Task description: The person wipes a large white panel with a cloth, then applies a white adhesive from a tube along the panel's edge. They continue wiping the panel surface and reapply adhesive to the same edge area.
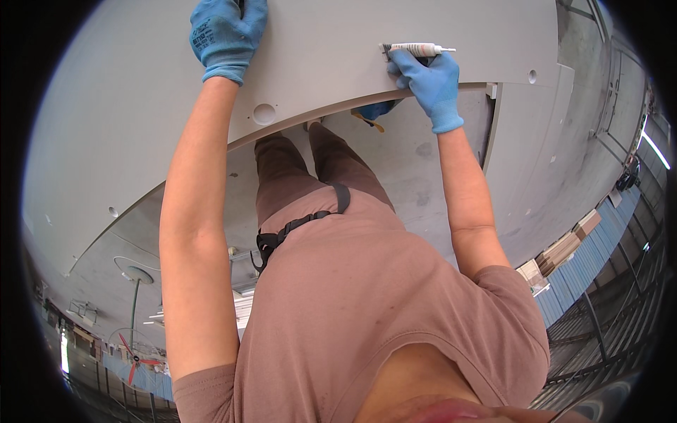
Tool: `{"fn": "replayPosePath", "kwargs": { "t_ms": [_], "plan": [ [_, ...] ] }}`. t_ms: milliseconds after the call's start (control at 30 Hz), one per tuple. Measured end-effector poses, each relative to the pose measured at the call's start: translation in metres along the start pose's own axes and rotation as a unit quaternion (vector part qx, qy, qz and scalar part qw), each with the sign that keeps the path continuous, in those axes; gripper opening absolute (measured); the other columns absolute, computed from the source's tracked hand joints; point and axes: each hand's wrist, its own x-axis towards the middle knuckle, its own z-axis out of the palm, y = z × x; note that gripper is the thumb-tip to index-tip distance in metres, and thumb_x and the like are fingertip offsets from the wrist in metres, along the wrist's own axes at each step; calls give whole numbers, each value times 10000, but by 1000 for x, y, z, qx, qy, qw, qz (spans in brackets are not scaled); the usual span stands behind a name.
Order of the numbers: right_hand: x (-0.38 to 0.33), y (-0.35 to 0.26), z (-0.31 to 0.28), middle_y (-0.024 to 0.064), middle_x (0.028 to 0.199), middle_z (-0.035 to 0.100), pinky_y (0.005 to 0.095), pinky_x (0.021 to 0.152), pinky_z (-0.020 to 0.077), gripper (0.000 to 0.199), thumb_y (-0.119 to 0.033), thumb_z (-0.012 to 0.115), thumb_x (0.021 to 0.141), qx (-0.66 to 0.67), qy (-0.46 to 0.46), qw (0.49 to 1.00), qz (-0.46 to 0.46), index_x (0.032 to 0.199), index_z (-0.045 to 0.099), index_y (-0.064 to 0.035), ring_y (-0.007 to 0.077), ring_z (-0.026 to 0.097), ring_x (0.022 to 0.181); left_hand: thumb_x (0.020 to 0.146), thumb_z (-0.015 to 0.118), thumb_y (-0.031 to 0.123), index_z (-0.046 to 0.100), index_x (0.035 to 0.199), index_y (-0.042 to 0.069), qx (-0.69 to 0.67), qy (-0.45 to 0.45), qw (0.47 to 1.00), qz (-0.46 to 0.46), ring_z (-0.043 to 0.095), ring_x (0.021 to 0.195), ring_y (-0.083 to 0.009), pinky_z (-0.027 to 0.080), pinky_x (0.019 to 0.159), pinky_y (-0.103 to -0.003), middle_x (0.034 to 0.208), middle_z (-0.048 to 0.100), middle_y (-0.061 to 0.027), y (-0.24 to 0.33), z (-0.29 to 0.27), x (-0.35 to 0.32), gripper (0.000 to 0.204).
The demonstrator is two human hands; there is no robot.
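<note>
At the left, the gloved left hand [229, 39] is over the pale grey board [324, 49]; its fingers bend out toward the top edge, so I can't tell how far apart they are or whether they grip anything. A round hole [264, 114] sits near the board's front edge. Work seems under way — but no fresh trace shows on the board, so what is done or left can't be judged. Farther right, the white tube [423, 49] lies sideways, pinched between the right hand's [427, 74] thumb and curled fingers — its thin tip pointing right, past them.
</note>
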Motion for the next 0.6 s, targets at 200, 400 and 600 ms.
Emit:
{"fn": "replayPosePath", "kwargs": {
  "t_ms": [200,400,600],
  "plan": [
    [2,1,-1,75,793,774,236,584,566,253,-231,790,977,-1,3,1000,1,1006,799,21,100,689,614,979,694,200,752,953,51,12,1,1000,3,698,849,-363,560,790,-454,903,741,-172,-1,0,0,162],
    [3,3,-1,85,795,784,249,596,583,245,-228,792,959,4,6,1000,0,1002,801,13,109,708,612,980,697,206,753,959,57,16,7,1000,5,697,857,-359,557,801,-455,908,742,-167,-2,2,-2,161],
    [4,4,-4,95,809,786,254,599,596,257,-224,793,965,59,26,998,13,1002,791,31,114,719,633,982,695,208,753,969,61,25,8,1000,10,695,872,-359,553,817,-457,917,743,-163,-2,2,-2,159]
  ]
}}
